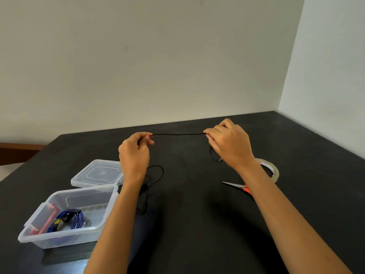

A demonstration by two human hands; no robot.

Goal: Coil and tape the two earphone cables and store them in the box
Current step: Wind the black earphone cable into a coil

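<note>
A black earphone cable (177,134) is stretched taut between my two hands above the dark table. My left hand (135,153) pinches one part of it, and the rest trails down in a loose loop below that wrist. My right hand (229,144) pinches the other part, with a short black tail hanging under the palm. A blue coiled cable (68,219) lies inside the open clear plastic box (59,237) at the lower left. The box's hinged clear lid (98,173) lies flat behind it.
A roll of clear tape (274,171) lies behind my right forearm, and scissors (236,185) with red handles lie beside that arm. A red object (48,221) also sits in the box. White walls bound the table (197,214) at the back and right.
</note>
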